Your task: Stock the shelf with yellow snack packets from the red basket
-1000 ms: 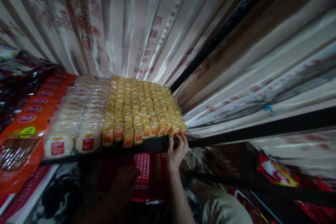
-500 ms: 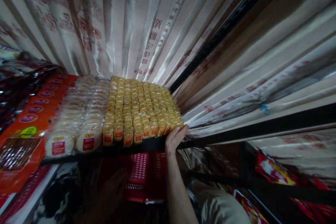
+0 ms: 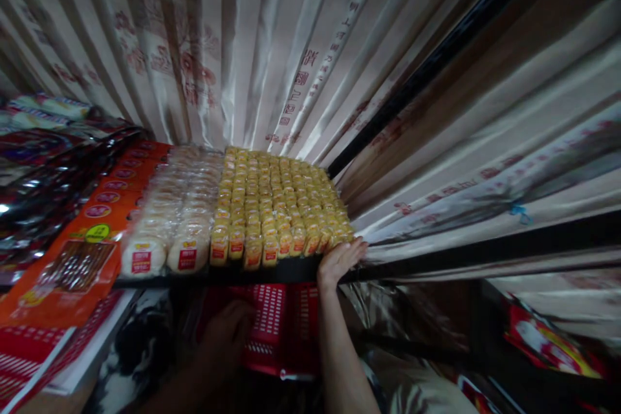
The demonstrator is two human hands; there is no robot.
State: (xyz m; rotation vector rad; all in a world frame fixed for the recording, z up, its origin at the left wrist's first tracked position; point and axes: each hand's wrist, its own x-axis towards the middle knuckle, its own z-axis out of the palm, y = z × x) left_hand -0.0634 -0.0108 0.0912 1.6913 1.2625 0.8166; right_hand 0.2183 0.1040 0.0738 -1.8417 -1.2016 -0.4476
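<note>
My right hand (image 3: 338, 262) is at the front right corner of a black shelf (image 3: 286, 270). Its fingers stretch out along the end of the rows of small yellow wrapped snack packs (image 3: 279, 207), touching or very close to the front ones. Lower down, in deep shadow under the shelf, my left hand (image 3: 230, 330) is beside a red perforated plastic basket (image 3: 269, 317). Its fingers are too dark to make out, and whether it holds anything does not show.
Left of the yellow packs stand rows of round white wrapped cakes (image 3: 188, 255), orange snack bags (image 3: 90, 259) and dark shiny packs (image 3: 53, 187). A pleated printed curtain (image 3: 262, 45) hangs behind. Black frame bars (image 3: 436, 71) cross at right, with red packets (image 3: 548, 336) below.
The view has turned slightly left, so the shelf and goods appear farther right. My right hand stays at the shelf corner; my left hand shows a little more clearly beside the basket.
</note>
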